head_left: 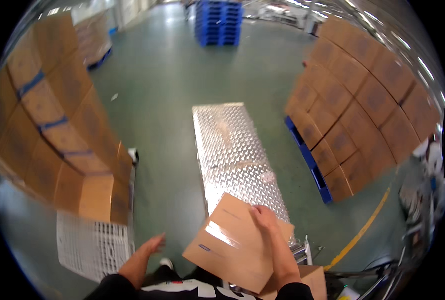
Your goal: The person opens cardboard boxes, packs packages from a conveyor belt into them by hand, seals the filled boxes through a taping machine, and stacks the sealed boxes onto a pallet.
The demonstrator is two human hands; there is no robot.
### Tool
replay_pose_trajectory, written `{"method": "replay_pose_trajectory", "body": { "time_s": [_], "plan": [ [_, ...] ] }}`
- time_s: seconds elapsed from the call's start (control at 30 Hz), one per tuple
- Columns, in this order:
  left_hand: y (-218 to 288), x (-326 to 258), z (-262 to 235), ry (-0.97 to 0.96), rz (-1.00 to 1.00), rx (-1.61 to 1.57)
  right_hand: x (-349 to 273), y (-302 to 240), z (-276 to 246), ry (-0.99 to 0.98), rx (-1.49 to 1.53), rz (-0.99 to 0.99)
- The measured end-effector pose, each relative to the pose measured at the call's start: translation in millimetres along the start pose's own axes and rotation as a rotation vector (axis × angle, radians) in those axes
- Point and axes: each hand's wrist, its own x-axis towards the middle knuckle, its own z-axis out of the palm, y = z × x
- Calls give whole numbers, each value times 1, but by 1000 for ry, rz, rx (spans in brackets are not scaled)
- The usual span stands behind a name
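A brown cardboard box [230,240] sits tilted in front of my body, its top sealed with shiny clear tape. My right hand [265,217] reaches over its far right side, fingers bent against the cardboard. To the left of the box, my left hand [155,244] is in the air, apart from it, with fingers stretched out and nothing in them. Under the far end of the box lies a shiny metal tread-plate platform [232,140]. Another cardboard box [310,280] shows beside my right forearm, partly hidden.
At the left, cardboard boxes [92,125] are stacked on a white slatted pallet [92,245]. A tall stack of boxes [357,110] on a blue pallet [310,160] stands at the right. Blue pallets [217,22] are piled far ahead. A yellow line [360,232] crosses the green floor.
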Motion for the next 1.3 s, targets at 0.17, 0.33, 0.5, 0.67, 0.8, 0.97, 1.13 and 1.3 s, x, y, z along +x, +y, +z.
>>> {"method": "replay_pose_trajectory", "body": {
  "time_s": [0.17,0.33,0.5,0.67,0.8,0.97,1.13,1.3],
  "plan": [
    [50,14,100,-391,-51,24,-2,103,-23,-85,270,227],
    [-17,23,87,-116,-295,-181,17,84,28,-173,1505,433],
    [-129,102,87,-407,-252,-1069,10,3,33,-65,1038,333],
    [-112,97,-61,-538,-185,-1241,53,-121,115,33,945,380],
    [-86,26,-229,-183,-24,-1370,91,-238,223,-96,986,352],
    [-108,7,-465,-8,492,-1492,121,-453,374,-418,1204,292],
    [19,-98,-599,397,516,-1556,163,-553,511,-669,965,255],
    [67,-71,-596,665,572,-1601,113,-624,555,-885,600,221]
  ]
}}
